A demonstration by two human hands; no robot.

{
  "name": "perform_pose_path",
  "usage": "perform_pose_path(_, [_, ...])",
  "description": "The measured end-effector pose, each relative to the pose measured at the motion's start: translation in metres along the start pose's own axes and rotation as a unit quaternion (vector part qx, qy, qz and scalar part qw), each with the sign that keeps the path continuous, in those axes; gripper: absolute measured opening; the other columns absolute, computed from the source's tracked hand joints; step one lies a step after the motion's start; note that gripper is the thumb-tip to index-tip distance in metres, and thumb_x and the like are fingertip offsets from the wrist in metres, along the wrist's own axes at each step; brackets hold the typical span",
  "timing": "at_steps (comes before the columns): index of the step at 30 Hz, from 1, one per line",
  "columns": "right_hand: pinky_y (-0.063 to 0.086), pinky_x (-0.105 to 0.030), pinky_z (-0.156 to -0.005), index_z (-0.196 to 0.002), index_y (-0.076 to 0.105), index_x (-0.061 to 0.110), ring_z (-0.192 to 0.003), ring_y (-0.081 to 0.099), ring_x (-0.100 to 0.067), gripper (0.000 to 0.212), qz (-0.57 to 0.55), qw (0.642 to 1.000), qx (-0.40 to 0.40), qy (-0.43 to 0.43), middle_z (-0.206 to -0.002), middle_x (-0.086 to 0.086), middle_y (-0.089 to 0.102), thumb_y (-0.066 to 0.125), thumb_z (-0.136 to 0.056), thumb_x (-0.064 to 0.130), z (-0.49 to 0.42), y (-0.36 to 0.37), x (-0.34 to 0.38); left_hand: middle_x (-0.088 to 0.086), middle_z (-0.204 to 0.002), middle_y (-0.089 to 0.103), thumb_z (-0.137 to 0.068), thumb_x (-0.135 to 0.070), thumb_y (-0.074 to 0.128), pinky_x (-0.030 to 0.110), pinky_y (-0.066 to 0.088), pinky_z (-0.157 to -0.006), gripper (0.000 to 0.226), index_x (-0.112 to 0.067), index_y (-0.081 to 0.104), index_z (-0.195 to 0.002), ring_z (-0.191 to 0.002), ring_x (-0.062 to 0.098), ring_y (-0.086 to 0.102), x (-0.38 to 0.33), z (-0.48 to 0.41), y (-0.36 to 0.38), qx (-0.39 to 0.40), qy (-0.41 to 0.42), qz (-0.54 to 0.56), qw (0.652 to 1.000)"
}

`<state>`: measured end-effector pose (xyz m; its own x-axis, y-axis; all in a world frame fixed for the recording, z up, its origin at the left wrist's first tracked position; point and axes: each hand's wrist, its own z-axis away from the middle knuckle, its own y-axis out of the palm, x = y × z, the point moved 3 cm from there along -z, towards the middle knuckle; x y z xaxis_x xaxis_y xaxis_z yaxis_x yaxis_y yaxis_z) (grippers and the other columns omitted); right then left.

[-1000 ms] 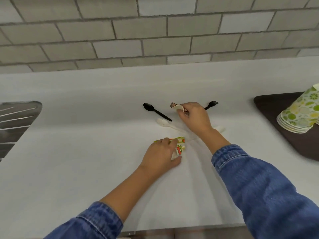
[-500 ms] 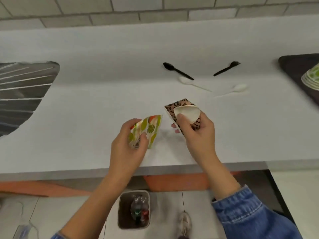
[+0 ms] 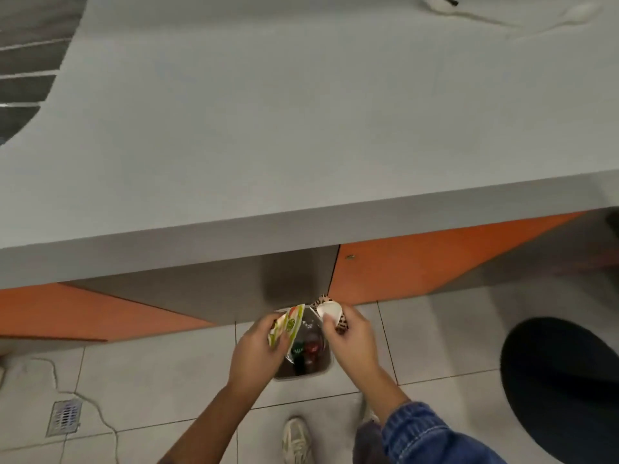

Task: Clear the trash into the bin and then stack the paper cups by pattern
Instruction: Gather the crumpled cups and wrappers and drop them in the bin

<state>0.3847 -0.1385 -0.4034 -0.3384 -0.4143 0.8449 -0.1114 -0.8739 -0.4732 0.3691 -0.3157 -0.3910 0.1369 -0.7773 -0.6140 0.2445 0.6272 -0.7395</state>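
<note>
My left hand [image 3: 259,346] grips a flattened paper cup with a fruit pattern [image 3: 288,324]. My right hand [image 3: 350,343] pinches a crushed leopard-print cup [image 3: 330,313] whose white inside faces up. Both hands hover just above a small bin [image 3: 323,370] on the floor below the counter edge. Bottles and other trash lie inside the bin. White plastic spoons [image 3: 569,16] lie at the far right of the counter top.
The grey counter [image 3: 301,128] fills the upper view, with a metal sink drainer [image 3: 26,61] at left. Orange cabinet panels [image 3: 418,262] stand behind the bin. A dark round object [image 3: 562,386] is on the floor at right, a floor drain [image 3: 65,416] at left, my shoe [image 3: 296,440] below.
Both hands carried the crushed cups off the counter, toward me and down, to just over the bin. The view tilted downward from the counter to the floor.
</note>
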Motion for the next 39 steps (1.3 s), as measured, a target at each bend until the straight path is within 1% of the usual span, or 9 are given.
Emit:
perform_pose_path(4, [0.050,-0.028,-0.075,-0.108,0.064,0.017,-0.089,0.064,-0.019,0.026,0.172,0.982,0.048,0.060,-0.102,-0.003,0.069,0.051,-0.091,0.031,-0.021,0.058,-0.065,0.000,-0.116,0.066,-0.089,-0.029,0.055,0.027,0.047,-0.079,0.037,-0.025,0.054,-0.126,-0.102,0.021,0.063,0.056,-0.040,0.063,0.056,-0.051,-0.077,0.994])
perform_pose_path(7, [0.049,-0.028,-0.080,-0.119,0.057,0.020,-0.098,0.062,-0.022,0.033,0.211,0.969,0.093,0.091,-0.112,-0.003,0.065,0.051,-0.092,0.037,-0.035,0.089,-0.099,0.000,-0.125,0.061,-0.087,-0.038,0.058,0.030,0.048,-0.087,0.050,-0.030,0.044,-0.134,-0.110,0.021,0.060,0.086,-0.060,0.099,0.120,-0.068,-0.123,0.983])
perform_pose_path(9, [0.047,-0.033,-0.090,-0.136,0.041,0.023,-0.109,0.058,-0.025,0.055,0.223,0.959,0.136,0.114,-0.123,-0.005,0.058,0.057,-0.087,0.043,-0.041,0.103,-0.117,0.002,-0.133,0.052,-0.083,-0.042,0.062,0.031,0.048,-0.091,0.065,-0.029,0.035,-0.140,-0.117,0.022,0.055,0.101,-0.067,0.115,0.154,-0.089,-0.140,0.974])
perform_pose_path(13, [0.046,-0.034,-0.096,-0.144,0.026,0.024,-0.115,0.053,-0.023,0.074,0.246,0.959,0.111,0.092,-0.130,-0.004,0.050,0.062,-0.084,0.046,-0.043,0.100,-0.121,0.002,-0.140,0.040,-0.083,-0.041,0.064,0.031,0.046,-0.096,0.066,-0.026,0.035,-0.141,-0.122,0.022,0.049,0.100,-0.068,0.112,0.113,-0.071,-0.136,0.982])
perform_pose_path(19, [0.053,-0.031,-0.080,-0.117,0.061,0.026,-0.094,0.060,-0.009,0.032,0.069,0.995,-0.055,-0.043,-0.107,0.008,0.061,0.063,-0.086,0.034,-0.025,0.043,-0.039,-0.002,-0.109,0.062,-0.086,-0.034,0.062,0.019,0.048,-0.068,0.027,-0.018,0.069,-0.106,-0.088,0.015,0.065,0.015,-0.048,0.036,-0.070,0.144,-0.049,0.986])
perform_pose_path(25, [0.046,-0.011,-0.066,-0.091,0.070,0.013,-0.073,0.058,0.001,0.013,-0.081,0.943,-0.196,-0.255,-0.082,0.007,0.065,0.062,-0.086,0.021,-0.002,-0.059,0.098,0.001,-0.079,0.069,-0.085,-0.015,0.065,0.021,0.052,-0.066,0.012,-0.007,0.074,-0.083,-0.071,0.011,0.063,-0.110,-0.005,-0.069,-0.224,0.405,0.009,0.887])
perform_pose_path(30, [0.044,-0.012,-0.063,-0.090,0.070,0.013,-0.068,0.056,0.001,0.009,-0.088,0.926,-0.245,-0.273,-0.079,0.009,0.065,0.062,-0.087,0.017,-0.012,-0.149,0.178,-0.006,-0.072,0.062,-0.089,-0.022,0.057,0.007,0.035,-0.063,0.017,-0.013,0.071,-0.084,-0.067,-0.002,0.046,-0.210,-0.009,-0.136,-0.217,0.398,0.065,0.889])
perform_pose_path(36, [0.045,-0.018,-0.063,-0.085,0.069,0.019,-0.070,0.058,-0.008,0.008,-0.010,0.930,-0.274,-0.245,-0.082,0.008,0.068,0.061,-0.088,0.019,-0.077,-0.252,0.221,-0.008,-0.078,0.062,-0.088,-0.022,0.061,0.022,0.044,-0.061,0.008,-0.019,0.069,-0.088,-0.069,0.008,0.050,-0.313,-0.069,-0.164,-0.204,0.358,0.082,0.908])
perform_pose_path(39, [0.049,-0.029,-0.069,-0.087,0.069,0.020,-0.072,0.059,-0.012,0.011,0.058,0.935,-0.273,-0.216,-0.087,0.005,0.068,0.059,-0.089,0.025,-0.130,-0.299,0.225,-0.010,-0.080,0.060,-0.087,-0.023,0.063,0.018,0.040,-0.064,0.005,-0.021,0.068,-0.086,-0.074,0.008,0.051,-0.360,-0.116,-0.163,-0.182,0.336,0.088,0.920])
